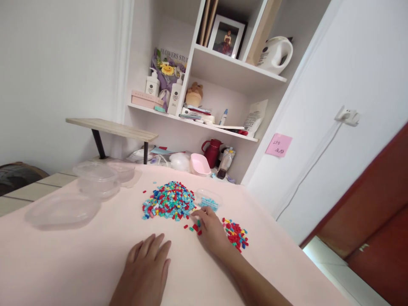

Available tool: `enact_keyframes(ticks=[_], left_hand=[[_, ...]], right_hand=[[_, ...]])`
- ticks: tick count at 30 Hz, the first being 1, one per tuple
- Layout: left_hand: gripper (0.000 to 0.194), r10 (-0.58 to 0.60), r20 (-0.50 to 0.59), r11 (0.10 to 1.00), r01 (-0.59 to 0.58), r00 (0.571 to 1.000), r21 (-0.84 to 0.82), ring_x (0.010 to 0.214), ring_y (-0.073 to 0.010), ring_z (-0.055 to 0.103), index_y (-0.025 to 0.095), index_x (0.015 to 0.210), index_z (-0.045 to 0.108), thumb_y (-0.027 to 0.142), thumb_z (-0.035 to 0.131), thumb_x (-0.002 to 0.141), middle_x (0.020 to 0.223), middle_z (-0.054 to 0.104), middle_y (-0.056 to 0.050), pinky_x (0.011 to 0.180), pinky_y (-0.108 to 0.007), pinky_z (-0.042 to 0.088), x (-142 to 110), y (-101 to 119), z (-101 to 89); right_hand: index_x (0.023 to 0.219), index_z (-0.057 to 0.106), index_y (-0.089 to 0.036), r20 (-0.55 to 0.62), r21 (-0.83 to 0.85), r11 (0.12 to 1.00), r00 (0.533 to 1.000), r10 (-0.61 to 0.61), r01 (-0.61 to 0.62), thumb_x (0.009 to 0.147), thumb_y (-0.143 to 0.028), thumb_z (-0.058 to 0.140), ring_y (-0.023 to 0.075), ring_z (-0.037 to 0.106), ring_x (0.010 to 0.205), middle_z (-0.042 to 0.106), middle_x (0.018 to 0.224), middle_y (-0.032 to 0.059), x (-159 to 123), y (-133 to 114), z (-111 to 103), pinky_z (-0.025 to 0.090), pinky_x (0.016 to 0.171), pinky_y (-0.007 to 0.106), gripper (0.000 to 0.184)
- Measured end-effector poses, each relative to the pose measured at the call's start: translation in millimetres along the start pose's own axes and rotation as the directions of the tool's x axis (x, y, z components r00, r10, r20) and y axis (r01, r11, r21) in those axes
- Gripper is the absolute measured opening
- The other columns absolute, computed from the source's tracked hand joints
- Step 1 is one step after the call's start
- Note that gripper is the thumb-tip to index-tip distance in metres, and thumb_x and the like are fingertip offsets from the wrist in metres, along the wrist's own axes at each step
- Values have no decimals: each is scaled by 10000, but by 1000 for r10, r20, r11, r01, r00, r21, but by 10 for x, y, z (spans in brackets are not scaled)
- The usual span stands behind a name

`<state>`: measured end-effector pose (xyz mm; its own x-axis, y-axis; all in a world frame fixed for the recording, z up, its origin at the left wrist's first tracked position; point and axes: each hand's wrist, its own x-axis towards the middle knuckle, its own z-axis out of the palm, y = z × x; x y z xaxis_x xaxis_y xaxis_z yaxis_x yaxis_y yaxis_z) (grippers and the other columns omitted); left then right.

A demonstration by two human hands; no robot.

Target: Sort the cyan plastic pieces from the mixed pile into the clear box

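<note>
A large pile of small coloured beads lies on the pale pink table. My right hand rests at the pile's right edge, fingertips pinched over a few loose beads. A smaller, mostly red pile lies just right of that hand. Behind it stands a small clear cup holding light blue beads. My left hand lies flat on the table with its fingers stretched out, holding nothing, a little below the big pile.
Clear plastic containers and a clear lid sit at the table's left. Behind stand a white shelf unit with bottles, a photo frame and a kettle, a small wooden riser, a pink bowl and a red jug.
</note>
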<state>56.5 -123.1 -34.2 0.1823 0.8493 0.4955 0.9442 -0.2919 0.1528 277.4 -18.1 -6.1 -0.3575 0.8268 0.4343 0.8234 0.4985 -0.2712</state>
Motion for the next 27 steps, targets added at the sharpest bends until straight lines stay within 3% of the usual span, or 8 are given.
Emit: enact_keyframes(ticks=[3, 7, 10, 15, 19, 23, 27], left_hand=[[366, -7, 13, 1000, 7, 1000, 11, 1219, -237, 596, 333, 1213, 652, 298, 470, 897, 1313, 664, 3, 998, -449, 420, 10, 6, -5], [370, -2, 21, 1000, 1, 1000, 17, 1228, -238, 590, 331, 1217, 650, 296, 458, 903, 1324, 656, 4, 1002, -453, 419, 9, 10, -13], [365, 9, 3, 1000, -9, 1000, 19, 1222, -238, 593, 331, 1217, 649, 296, 459, 907, 1316, 662, 4, 998, -451, 417, 0, 5, -11], [350, 38, -63, 998, -35, 997, 43, 1193, -227, 605, 331, 1201, 655, 294, 464, 910, 1289, 678, 7, 985, -432, 409, -22, -11, 23], [356, 60, -81, 997, -56, 995, 55, 1192, -225, 607, 330, 1209, 650, 292, 469, 904, 1288, 679, 9, 984, -429, 411, -21, -30, 51], [378, 61, -39, 997, -59, 997, 54, 1209, -233, 602, 314, 1225, 649, 310, 464, 895, 1304, 670, -2, 981, -429, 429, -11, -79, 76], [400, 42, 18, 997, -43, 999, 60, 1231, -243, 591, 331, 1236, 645, 324, 434, 896, 1326, 654, 3, 998, -454, 433, -2, -133, 113]], right_hand=[[1130, 686, -312, 10, -42, 999, 1000, -15, 15, 715, 41, 460, 196, 605, 922, 581, 1142, 56, -1, -22, -13, 471, 805, 295, 590], [975, 699, -262, 13, 17, 1000, 1000, -18, 18, 700, 38, 454, 185, 603, 887, 585, 1127, 55, -9, -34, -25, 471, 767, 289, 475], [934, 656, -218, -47, 152, 988, 999, 28, -20, 764, 23, 413, 163, 608, 839, 586, 1101, 65, -20, -10, -30, 476, 716, 268, 382], [1093, 635, -247, -55, 207, 978, 997, 49, -37, 906, -76, 398, 199, 597, 1041, 631, 1125, 61, -18, -25, -30, 457, 887, 316, 347], [1057, 658, -271, 31, 140, 989, 999, 42, -46, 950, -200, 466, 213, 581, 1040, 670, 1086, 34, 13, -171, -33, 410, 918, 348, 231], [922, 645, -234, 56, -41, 997, 997, 61, -59, 885, -334, 616, 242, 563, 980, 668, 1016, 43, 67, -314, 0, 386, 871, 368, 111], [932, 632, -211, 66, -220, 975, 998, 19, -4, 934, -277, 520, 241, 551, 974, 652, 1025, 73, 92, -295, 32, 371, 840, 367, 129]])
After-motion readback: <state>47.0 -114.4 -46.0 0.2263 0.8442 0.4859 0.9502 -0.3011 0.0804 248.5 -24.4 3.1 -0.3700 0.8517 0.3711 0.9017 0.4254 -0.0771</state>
